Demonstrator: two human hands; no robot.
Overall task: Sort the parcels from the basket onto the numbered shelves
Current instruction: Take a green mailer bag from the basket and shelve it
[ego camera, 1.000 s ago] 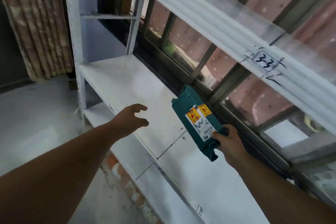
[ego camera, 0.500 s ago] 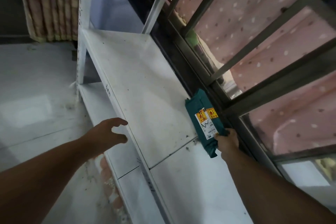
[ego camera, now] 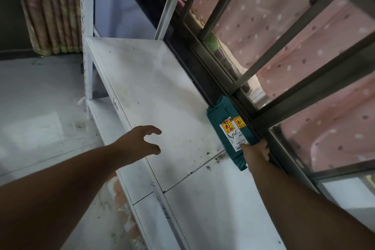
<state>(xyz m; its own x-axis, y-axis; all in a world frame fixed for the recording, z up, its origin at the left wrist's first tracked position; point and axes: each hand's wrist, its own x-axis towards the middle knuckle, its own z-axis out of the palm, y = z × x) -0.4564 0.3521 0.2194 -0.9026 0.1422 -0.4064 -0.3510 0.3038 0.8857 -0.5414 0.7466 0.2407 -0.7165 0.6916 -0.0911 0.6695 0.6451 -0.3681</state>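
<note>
Dim, window-lit, soft wide-angle view

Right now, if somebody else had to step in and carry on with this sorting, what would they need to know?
Right hand: shut on the teal parcel, gripping its near end.
Left hand: empty, fingers spread, held over the front edge of the white shelf.
Parcel: at the back of the shelf, against the window frame, label up. Whether it fully rests on the shelf I cannot tell.
Done: this parcel has been brought to the shelf.
Left: let go of it, then fetch the next one. The basket and this shelf's number are out of view, so check both.
</note>
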